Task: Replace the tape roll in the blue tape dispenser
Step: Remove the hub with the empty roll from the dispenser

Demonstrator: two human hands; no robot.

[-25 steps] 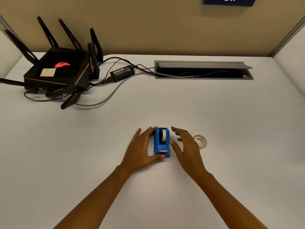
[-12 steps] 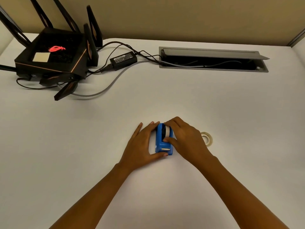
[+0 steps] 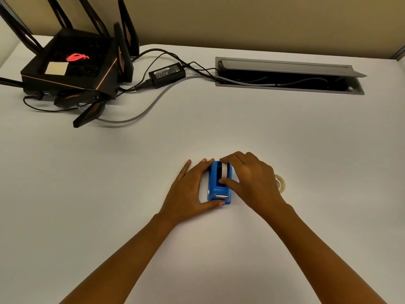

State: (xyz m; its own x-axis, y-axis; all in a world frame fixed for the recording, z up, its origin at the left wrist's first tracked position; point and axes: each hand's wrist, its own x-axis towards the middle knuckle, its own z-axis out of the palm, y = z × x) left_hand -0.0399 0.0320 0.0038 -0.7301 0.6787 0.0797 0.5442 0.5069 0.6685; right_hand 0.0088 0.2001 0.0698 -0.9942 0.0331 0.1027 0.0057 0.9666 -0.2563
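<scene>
A small blue tape dispenser stands on the white desk, its metal cutter facing me. My left hand wraps its left side, thumb at the front corner. From the right, my right hand reaches over it, thumb and fingers pinching the white tape roll that sits in its slot. A second, clear tape roll lies flat on the desk just right of my right hand, partly hidden by it.
A black router with several antennas stands at the back left, with a power brick and cables beside it. An open grey cable tray is set into the desk at the back right.
My right hand has moved left from beside the dispenser onto it and closed on the roll in its slot. My left hand has stayed on the dispenser's left side.
</scene>
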